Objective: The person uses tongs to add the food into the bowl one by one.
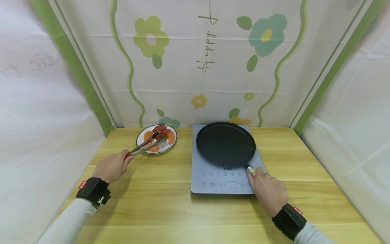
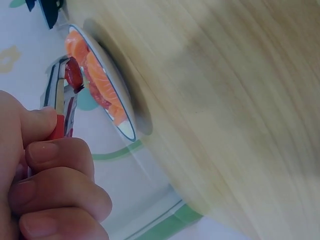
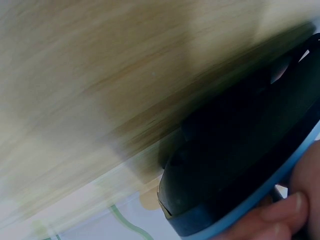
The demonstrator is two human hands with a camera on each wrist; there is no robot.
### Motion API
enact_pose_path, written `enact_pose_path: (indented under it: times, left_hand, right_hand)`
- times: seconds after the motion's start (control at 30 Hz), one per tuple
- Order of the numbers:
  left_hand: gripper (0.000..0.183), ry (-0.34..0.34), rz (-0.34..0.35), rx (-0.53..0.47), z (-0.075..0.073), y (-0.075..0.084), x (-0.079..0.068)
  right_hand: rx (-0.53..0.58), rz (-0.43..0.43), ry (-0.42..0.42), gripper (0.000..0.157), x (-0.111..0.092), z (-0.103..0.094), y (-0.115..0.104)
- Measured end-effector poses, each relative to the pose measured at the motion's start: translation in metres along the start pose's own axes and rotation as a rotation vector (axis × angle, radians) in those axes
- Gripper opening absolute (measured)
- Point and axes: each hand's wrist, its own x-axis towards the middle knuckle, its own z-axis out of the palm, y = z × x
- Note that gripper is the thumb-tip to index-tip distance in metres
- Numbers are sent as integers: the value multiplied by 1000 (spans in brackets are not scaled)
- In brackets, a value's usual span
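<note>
My left hand grips metal tongs by their red handle ends. The tongs reach over a white plate with a dark rim, at the back left of the table. Between their tips in the left wrist view is a glossy dark red piece of food. Orange slices with pale streaks, like salmon, and reddish-brown pieces lie on the plate. My right hand holds the handle of a flat black pan, which sits on a grey induction cooktop.
The wooden table runs back to a flowered cloth wall. White cloth also closes off both sides. In the right wrist view, the cooktop's dark underside and pale blue edge fill much of the frame.
</note>
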Motion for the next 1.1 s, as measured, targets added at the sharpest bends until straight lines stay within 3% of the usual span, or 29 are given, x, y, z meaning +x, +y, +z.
enact_pose_path:
  times: [0.37,0.67,1.1]
  left_hand:
    - [23,24,24,16,-6,6,1]
    - [24,29,31,8,-14,12,6]
    - [22,33,46,17,-24,30,18]
  right_hand:
    - [4,5,-2,43,0,-1,0]
    - [-1,-9,46,43,1,0,0]
    - [-6,-21,92,44,-1,2,0]
